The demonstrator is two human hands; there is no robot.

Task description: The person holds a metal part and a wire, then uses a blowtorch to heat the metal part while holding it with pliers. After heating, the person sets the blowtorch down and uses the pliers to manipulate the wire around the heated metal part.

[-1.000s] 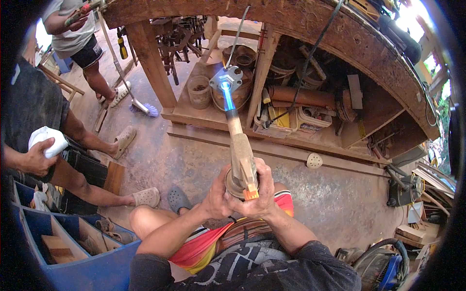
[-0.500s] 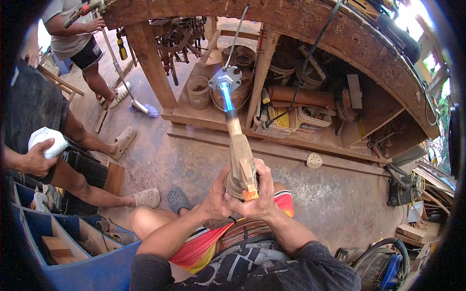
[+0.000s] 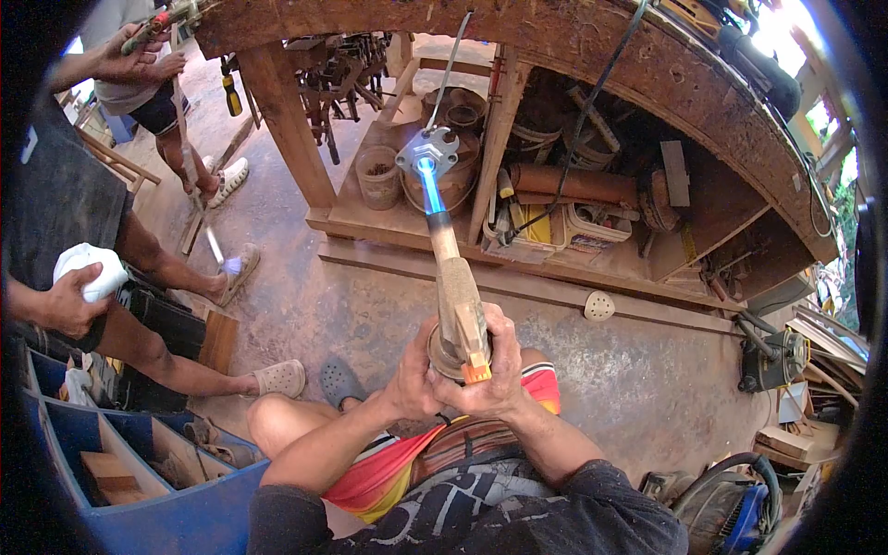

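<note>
I sit low and hold a gas torch (image 3: 458, 310) in front of me with both hands. My left hand (image 3: 413, 370) wraps the canister's left side and my right hand (image 3: 495, 375) wraps its right side by the orange knob. A blue flame (image 3: 430, 190) shoots from the nozzle onto a small grey metal plate with holes (image 3: 427, 148), which hangs on a wire from the workbench above.
A heavy wooden workbench (image 3: 573, 46) spans the top, its lower shelf (image 3: 388, 222) crowded with jars, cans and tools. A seated person's hand (image 3: 65, 301) holds a white cloth at left, near a blue crate (image 3: 139, 481). Another person (image 3: 139, 65) stands far left with a broom (image 3: 199, 213).
The standing person at far left has swung the broom leftward, its head now nearer the seated person's foot. My hands, the torch and the flame have stayed in place.
</note>
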